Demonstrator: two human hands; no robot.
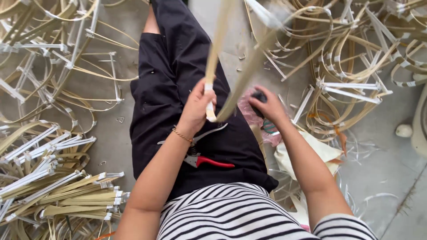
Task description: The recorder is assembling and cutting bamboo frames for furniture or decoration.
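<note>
My left hand (195,106) pinches the crossed ends of two pale bamboo strips (215,53) that rise up out of the top of the view, with a white tape band at the grip. My right hand (269,106) rests lower right of the strips, fingers closed around a small dark object (259,96) above a pink plastic bag (253,118). Red-handled pruning shears (202,158) lie on my lap, on the black trousers, just under my left wrist. A thin gold bracelet circles that wrist.
Bent bamboo frames bound with white tape lie heaped on the grey floor at the left (49,75) and upper right (351,58). Stacked straight taped strips (66,191) sit at the lower left. A cream cloth bag (307,155) lies by my right side.
</note>
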